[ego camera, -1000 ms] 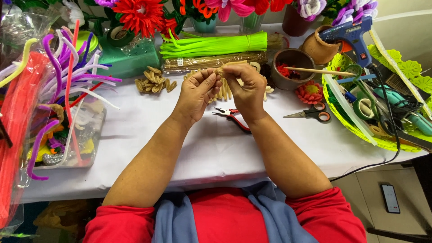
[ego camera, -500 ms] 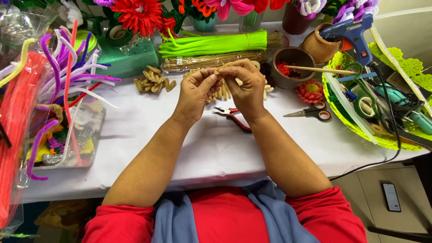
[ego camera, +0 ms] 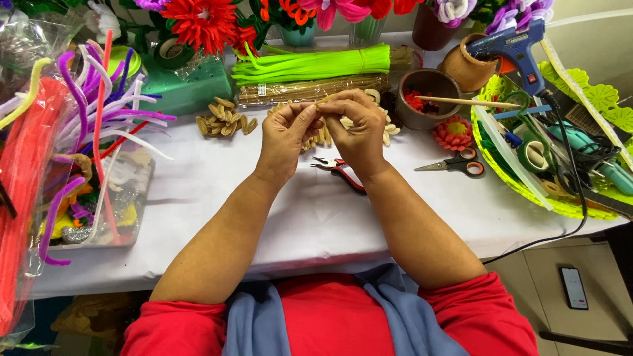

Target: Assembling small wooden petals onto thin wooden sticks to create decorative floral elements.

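My left hand (ego camera: 285, 142) and my right hand (ego camera: 357, 128) meet above the white table (ego camera: 316, 217), fingertips pinched together on a short tan pipe cleaner piece (ego camera: 325, 100). Below them lie several bent tan pieces (ego camera: 316, 137) and red-handled pliers (ego camera: 343, 173). A second heap of folded tan pieces (ego camera: 225, 120) sits to the left. Behind the hands lie a bundle of tan pipe cleaners (ego camera: 310, 89) and a bundle of bright green ones (ego camera: 310, 64).
Scissors (ego camera: 455, 163) and an orange flower (ego camera: 453, 132) lie to the right. A green basket (ego camera: 554, 158) holds tape, cables and a blue glue gun (ego camera: 514, 46). A brown bowl (ego camera: 428, 92) carries a stick. Coloured pipe cleaners (ego camera: 79, 132) fill the left side. Flowers stand behind.
Both hands stay in place over the table; the fingers shift slightly while working the tan piece. Nothing else has moved.
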